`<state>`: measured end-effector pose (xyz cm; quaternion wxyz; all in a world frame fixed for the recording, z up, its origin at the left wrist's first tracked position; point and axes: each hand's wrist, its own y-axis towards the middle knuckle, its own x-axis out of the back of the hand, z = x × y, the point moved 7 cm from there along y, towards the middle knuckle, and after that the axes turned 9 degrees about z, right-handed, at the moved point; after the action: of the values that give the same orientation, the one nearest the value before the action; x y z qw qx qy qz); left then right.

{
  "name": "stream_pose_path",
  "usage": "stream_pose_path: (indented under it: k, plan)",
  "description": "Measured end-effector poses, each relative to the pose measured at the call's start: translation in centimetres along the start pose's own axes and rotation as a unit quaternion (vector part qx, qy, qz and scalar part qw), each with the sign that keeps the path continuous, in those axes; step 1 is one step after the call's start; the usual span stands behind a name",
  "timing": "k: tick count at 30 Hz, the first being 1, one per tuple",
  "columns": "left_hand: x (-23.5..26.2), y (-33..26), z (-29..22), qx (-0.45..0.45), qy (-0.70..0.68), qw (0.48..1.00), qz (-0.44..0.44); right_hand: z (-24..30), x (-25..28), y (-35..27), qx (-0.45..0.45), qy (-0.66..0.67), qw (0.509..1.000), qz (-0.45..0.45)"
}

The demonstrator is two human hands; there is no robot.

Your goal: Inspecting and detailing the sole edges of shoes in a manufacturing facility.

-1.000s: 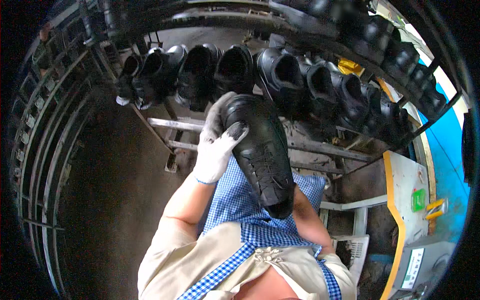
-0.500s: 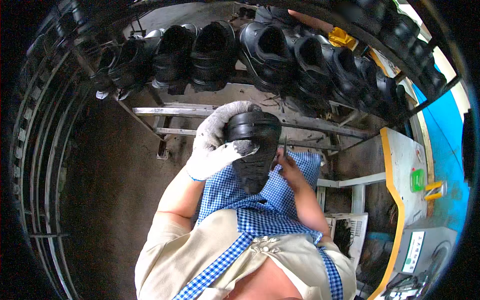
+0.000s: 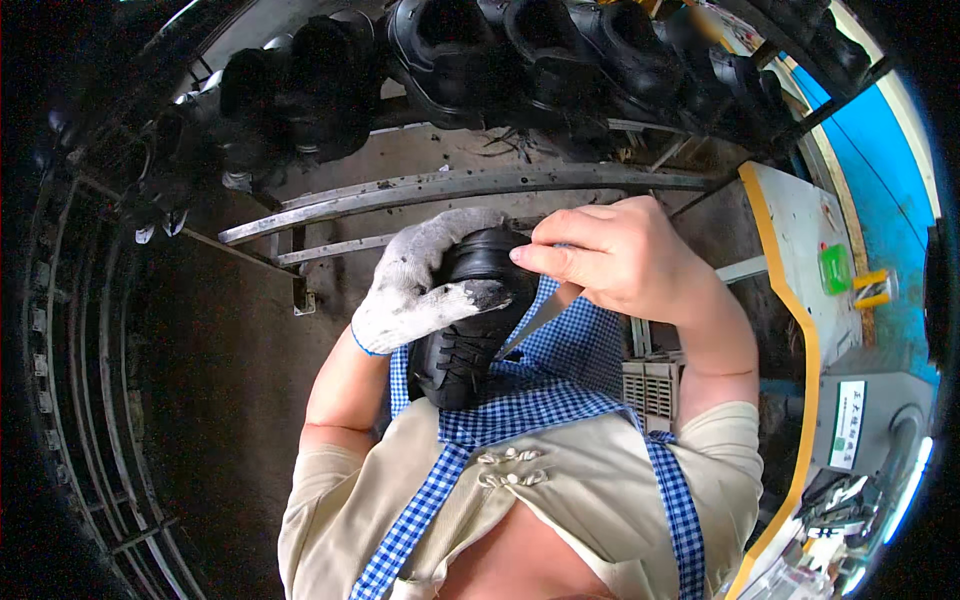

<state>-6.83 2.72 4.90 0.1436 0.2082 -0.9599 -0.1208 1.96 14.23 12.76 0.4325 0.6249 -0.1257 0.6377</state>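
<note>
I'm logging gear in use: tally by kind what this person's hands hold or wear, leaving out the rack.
black shoe: 1, in the left hand
thin pointed tool: 1, in the right hand
white glove: 1, on the left hand
Total: 3

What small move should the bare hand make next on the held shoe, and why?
Probably draw the thin blade along the black lace-up shoe. The gloved left hand grips the shoe over the checked apron, while the right hand pinches the blade against its side.
</note>
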Motion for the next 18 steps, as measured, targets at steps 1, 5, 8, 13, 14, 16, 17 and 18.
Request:
stream_pose_path:
  k: [1,5,8,13,14,16,17,18]
  plan:
    - [-0.1,0.3,0.2,0.002,-0.003,1.0,0.002,0.2,0.1,0.2,-0.011,-0.03,0.999,0.037]
    - [-1.9,1.0,0.4,-0.009,-0.005,0.999,0.052,1.5,0.5,0.9,0.019,-0.124,0.983,0.135]
    - [-2.8,1.6,0.3,0.023,-0.042,0.995,0.088,1.4,-0.2,0.9,-0.008,-0.141,0.958,0.251]
    - [-3.6,1.8,1.5,0.022,-0.041,0.993,0.106,0.3,-1.6,0.6,-0.055,-0.107,0.947,0.297]
    - [-3.6,1.7,1.8,0.024,-0.05,0.993,0.102,0.1,-1.7,0.5,-0.053,-0.075,0.961,0.26]
    - [-3.6,1.5,2.2,0.032,-0.046,0.994,0.092,-0.4,-1.8,0.1,-0.048,-0.044,0.972,0.225]
    - [-3.5,1.5,1.7,0.026,-0.069,0.993,0.095,-0.8,-1.5,-0.1,-0.056,0.023,0.981,0.184]
    - [-3.5,1.6,1.3,0.019,-0.09,0.991,0.1,-1.3,-1.2,-0.5,-0.066,0.088,0.984,0.14]
